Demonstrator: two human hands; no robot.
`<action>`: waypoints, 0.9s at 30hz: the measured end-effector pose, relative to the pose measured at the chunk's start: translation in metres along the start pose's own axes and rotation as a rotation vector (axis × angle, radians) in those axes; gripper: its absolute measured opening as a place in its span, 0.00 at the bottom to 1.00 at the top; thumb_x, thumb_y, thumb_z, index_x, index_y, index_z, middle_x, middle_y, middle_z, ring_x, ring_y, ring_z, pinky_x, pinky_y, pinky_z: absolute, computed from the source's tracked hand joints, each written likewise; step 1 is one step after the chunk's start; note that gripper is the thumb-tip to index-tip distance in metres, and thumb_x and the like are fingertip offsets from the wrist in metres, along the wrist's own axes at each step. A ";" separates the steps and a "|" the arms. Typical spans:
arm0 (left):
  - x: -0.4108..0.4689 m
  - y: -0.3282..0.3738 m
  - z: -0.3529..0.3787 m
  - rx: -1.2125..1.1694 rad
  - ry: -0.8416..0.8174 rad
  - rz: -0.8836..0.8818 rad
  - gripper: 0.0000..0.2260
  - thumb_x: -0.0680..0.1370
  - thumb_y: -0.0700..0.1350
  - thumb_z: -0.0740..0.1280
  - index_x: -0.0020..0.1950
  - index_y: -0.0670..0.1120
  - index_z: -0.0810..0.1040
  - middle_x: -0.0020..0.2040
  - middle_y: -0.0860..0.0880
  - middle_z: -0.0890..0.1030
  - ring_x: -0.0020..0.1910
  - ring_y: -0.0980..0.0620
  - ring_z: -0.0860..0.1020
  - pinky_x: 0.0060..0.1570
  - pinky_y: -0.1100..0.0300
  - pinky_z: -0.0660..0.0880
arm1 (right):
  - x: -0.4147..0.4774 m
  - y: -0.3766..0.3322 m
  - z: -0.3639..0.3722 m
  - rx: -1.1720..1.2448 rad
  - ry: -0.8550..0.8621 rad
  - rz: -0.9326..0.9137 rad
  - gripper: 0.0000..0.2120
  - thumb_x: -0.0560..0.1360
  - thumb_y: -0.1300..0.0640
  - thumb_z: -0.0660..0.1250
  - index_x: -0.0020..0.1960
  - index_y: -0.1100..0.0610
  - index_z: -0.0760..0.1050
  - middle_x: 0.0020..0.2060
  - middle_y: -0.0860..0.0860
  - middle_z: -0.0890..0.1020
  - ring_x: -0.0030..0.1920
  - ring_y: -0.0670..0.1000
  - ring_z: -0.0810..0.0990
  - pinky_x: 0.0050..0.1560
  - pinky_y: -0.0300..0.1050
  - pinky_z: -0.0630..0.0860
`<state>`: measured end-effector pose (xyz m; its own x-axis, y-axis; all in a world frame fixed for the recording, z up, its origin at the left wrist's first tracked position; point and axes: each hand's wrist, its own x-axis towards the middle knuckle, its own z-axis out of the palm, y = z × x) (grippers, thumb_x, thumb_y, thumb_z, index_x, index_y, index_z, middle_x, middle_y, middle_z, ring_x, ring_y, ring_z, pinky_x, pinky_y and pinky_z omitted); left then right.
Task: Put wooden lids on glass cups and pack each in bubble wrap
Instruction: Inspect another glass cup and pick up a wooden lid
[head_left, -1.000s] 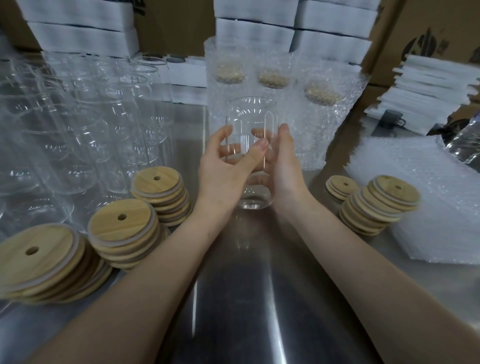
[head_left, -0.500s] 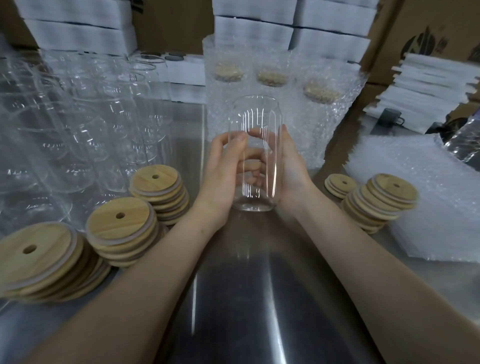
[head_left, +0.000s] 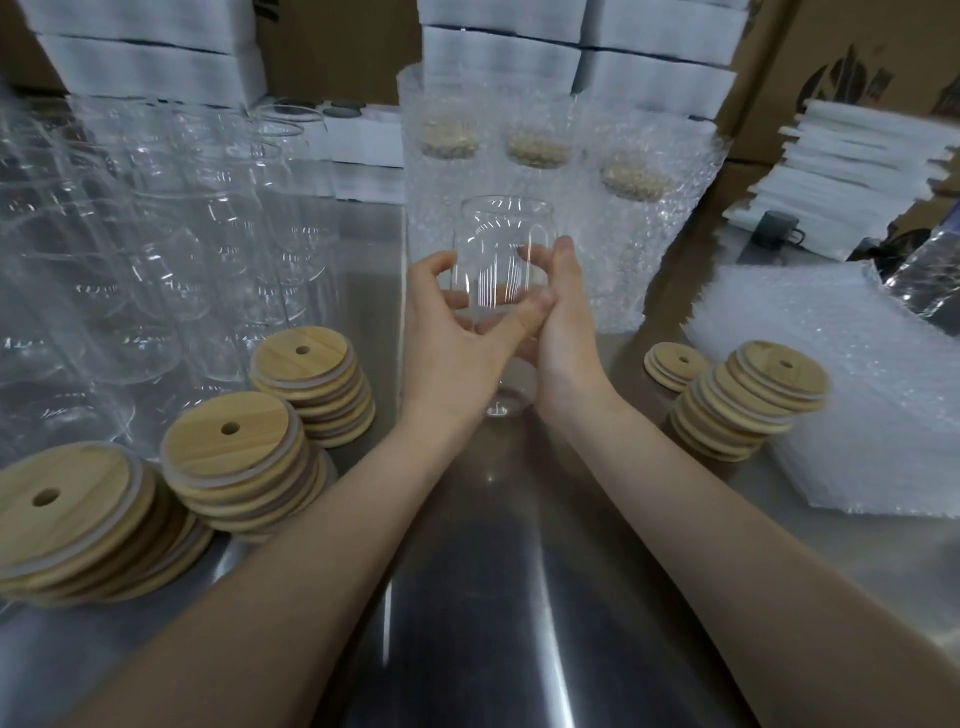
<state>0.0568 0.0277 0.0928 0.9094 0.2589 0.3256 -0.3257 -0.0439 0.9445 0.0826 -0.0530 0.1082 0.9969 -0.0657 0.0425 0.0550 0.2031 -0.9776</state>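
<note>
Far left: many bare glass cups (head_left: 156, 249) crowded on steel table (head_left: 493, 597). In front of them, three stacks of wooden lids (head_left: 234, 457), each lid with a hole.

Centre: left hand (head_left: 452, 338) grips glass cup (head_left: 501, 244), fingers curled round its left side, thumb across front. Cup upright, lidless, between both hands; whether base touches table unclear. Right hand (head_left: 566, 338) holds cup's right side, fingers wrapped behind.

Behind: bubble-wrapped lidded cups (head_left: 623, 208).

Right: leaning lid stack (head_left: 748, 400) beside pile of bubble wrap sheets (head_left: 857, 415).
</note>
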 end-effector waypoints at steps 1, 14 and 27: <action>0.001 -0.001 -0.001 0.031 0.009 -0.015 0.33 0.61 0.61 0.75 0.62 0.56 0.65 0.55 0.49 0.74 0.51 0.54 0.78 0.52 0.56 0.79 | 0.000 -0.001 0.000 -0.013 -0.001 -0.004 0.21 0.83 0.41 0.49 0.61 0.53 0.72 0.61 0.65 0.78 0.58 0.63 0.81 0.53 0.54 0.79; 0.003 0.005 -0.012 -0.257 -0.142 -0.233 0.27 0.69 0.52 0.74 0.66 0.49 0.74 0.47 0.52 0.84 0.54 0.49 0.83 0.54 0.57 0.79 | 0.017 -0.005 -0.022 0.017 -0.080 0.075 0.28 0.82 0.39 0.46 0.48 0.54 0.79 0.29 0.49 0.79 0.27 0.48 0.69 0.28 0.41 0.62; 0.007 0.000 -0.012 -0.280 -0.032 -0.085 0.08 0.85 0.44 0.56 0.61 0.48 0.72 0.60 0.37 0.76 0.56 0.40 0.78 0.58 0.44 0.76 | 0.012 -0.002 -0.013 0.156 -0.148 0.170 0.27 0.80 0.32 0.48 0.59 0.51 0.72 0.49 0.57 0.85 0.43 0.57 0.85 0.44 0.55 0.81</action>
<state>0.0598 0.0415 0.0945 0.9428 0.2193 0.2510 -0.3024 0.2462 0.9208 0.0939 -0.0671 0.1079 0.9892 0.1237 -0.0782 -0.1170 0.3477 -0.9303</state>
